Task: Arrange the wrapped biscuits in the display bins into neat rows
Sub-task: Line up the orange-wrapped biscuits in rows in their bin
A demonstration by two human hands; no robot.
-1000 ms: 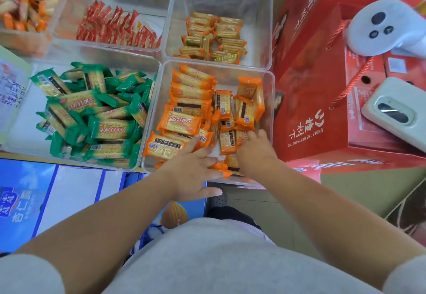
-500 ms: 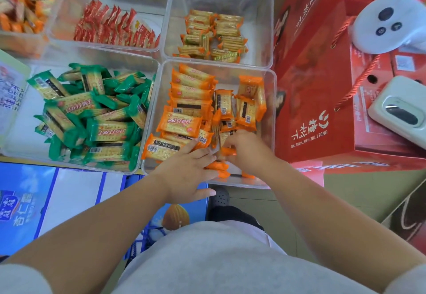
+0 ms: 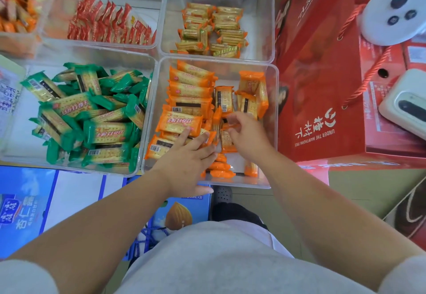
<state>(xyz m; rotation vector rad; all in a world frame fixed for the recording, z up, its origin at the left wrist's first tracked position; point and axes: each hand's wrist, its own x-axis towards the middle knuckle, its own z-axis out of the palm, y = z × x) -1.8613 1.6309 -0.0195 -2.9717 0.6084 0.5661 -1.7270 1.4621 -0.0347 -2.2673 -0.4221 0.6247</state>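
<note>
Orange-wrapped biscuits (image 3: 182,122) with black barcode strips; green-wrapped biscuits (image 3: 106,132) with red lettering; red-wrapped packets (image 3: 108,24); yellow-and-orange packets (image 3: 212,28); clear bins (image 3: 273,81); red gift box (image 3: 322,81) with white lettering

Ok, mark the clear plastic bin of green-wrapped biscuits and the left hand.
clear plastic bin of green-wrapped biscuits (image 3: 103,56): head view, far wall.
left hand (image 3: 186,162): head view, back of hand.

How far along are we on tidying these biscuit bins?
Done: the red packets stand in a row; a column of orange packets lines the left side of the orange bin. In hand: the left hand presses on that column, the right hand pinches a loose orange packet. Left: that bin's jumbled right side and the heap of green packets.
</note>
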